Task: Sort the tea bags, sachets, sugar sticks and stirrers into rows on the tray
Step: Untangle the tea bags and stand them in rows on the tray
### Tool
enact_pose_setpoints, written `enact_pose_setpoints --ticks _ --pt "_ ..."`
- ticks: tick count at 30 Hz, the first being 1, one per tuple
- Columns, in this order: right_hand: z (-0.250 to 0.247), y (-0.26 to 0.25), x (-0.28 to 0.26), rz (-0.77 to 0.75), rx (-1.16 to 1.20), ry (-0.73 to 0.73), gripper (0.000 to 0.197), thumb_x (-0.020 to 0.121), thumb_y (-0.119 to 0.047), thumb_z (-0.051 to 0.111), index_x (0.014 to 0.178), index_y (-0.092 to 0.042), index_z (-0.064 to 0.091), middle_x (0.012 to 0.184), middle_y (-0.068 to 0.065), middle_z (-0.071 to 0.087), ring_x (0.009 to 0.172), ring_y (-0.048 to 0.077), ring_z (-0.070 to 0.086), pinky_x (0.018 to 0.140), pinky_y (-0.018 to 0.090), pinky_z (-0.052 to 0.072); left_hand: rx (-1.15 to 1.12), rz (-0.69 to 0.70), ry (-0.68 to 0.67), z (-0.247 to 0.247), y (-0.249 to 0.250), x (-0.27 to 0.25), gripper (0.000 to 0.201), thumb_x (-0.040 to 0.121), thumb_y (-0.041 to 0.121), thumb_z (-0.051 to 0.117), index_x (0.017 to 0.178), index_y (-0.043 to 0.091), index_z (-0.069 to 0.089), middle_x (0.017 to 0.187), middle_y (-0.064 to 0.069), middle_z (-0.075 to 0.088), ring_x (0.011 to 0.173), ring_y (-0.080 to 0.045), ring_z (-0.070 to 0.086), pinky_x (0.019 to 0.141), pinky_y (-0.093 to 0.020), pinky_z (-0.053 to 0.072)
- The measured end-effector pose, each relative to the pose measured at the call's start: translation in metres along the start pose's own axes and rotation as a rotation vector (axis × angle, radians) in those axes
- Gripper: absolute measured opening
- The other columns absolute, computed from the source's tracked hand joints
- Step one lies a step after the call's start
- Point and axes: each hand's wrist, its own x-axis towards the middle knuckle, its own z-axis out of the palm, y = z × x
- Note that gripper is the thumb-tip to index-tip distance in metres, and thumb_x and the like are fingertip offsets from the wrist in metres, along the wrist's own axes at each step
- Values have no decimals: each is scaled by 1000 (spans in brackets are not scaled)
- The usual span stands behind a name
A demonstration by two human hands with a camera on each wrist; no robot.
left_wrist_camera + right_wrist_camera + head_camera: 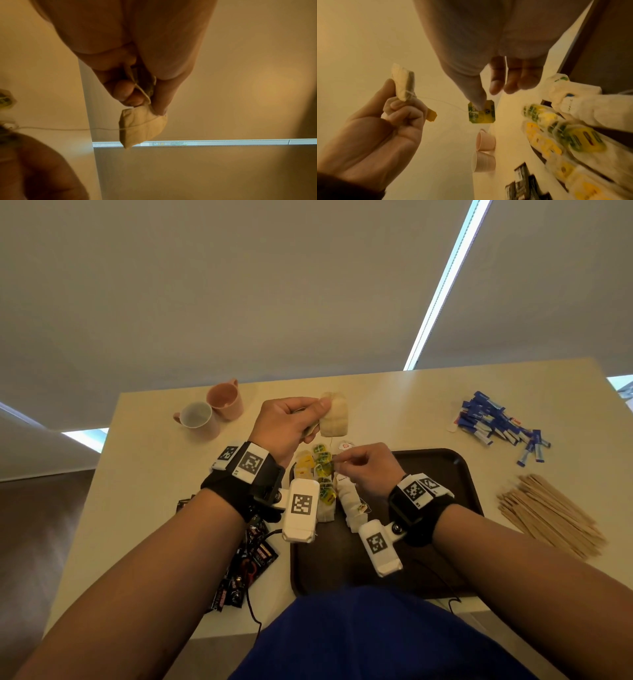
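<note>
Two hands (pixel 291 422) (pixel 368 470) stretch papery tea bag's (pixel 335 415) string

The person is wearing black wrist straps (pixel 239 491) carrying white blocks printed with black square-patterned markers (pixel 301 505), a thin black cable (pixel 253 611) trailing from the left one, and a blue garment (pixel 376 635) covering the lap.

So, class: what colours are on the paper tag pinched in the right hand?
Green and yellow: the tag shows best in the right wrist view, pinched by the right hand.
</note>
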Motion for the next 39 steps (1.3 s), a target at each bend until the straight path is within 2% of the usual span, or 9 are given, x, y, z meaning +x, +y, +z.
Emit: enact_pose_setpoints --ticks 2,6,10,14,17,19,22,29,39 --pt "-7 -9 6 33 78 30 7 89 -8 70 93 -7 75 72 14 71 58 21 62 57 29 53 13 -23 -14 -1 -1 -3 15 89 11 72 76 11 78 81 -25 53 55 -21 38 45 -22 35" --pt "-22 -34 22 -9 188 103 18 92 -12 67 100 2 73 84 14 75 79 31 74 68 31 61 45 -69 -49 -4 -6 -10 11 90 10 70 83 5 76 82 -24 53 55 -21 38 45 -22 34" --pt "-32 -66 25 -212 189 144 15 90 -7 69 104 -5 74 91 11 76 79 24 75 73 34 61 71 -111 -44 -6 -16 -14 10 90 10 70 86 2 75 80 -24 53 53 -20 38 44 -22 34" --pt "-36 -88 19 -328 149 112 31 90 -5 68 116 -20 65 87 9 76 78 17 75 71 30 61 84 -131 -11 -7 -23 -15 10 89 14 73 83 6 77 76 -21 55 54 -20 40 45 -22 36" --pt "-33 -89 15 -427 0 121 15 88 -8 71 101 -13 74 89 0 75 80 9 71 75 24 57 71 -102 -8 -7 -24 -13 13 89 16 73 81 6 78 68 -16 54 53 -20 39 46 -24 35" --pt "-32 -86 11 -466 -54 129 11 87 -11 72 96 -15 77 88 2 74 78 13 69 72 24 56 69 -85 -12 -7 -24 -11 15 89 17 74 82 5 78 63 -12 52 52 -19 38 47 -25 34" --pt "-34 -81 0 -447 20 57 10 91 -9 67 97 -9 76 77 10 74 64 19 68 59 29 57 59 -69 6 -8 -24 -9 13 91 11 71 80 4 76 60 -10 50 50 -17 37 45 -23 33" --pt "-36 -59 -7 -413 -34 57 12 88 -7 71 99 -4 72 77 11 74 64 24 70 61 40 60 24 -73 -9 -9 -25 -7 12 91 14 70 90 5 77 78 -21 54 54 -17 38 46 -23 33" --pt "-35 -53 2 -365 -106 144 7 86 -14 74 92 -10 73 78 3 73 64 12 68 60 21 55 58 -44 -44 -9 -26 -4 11 92 13 69 92 4 76 65 -12 53 49 -15 38 45 -22 33"
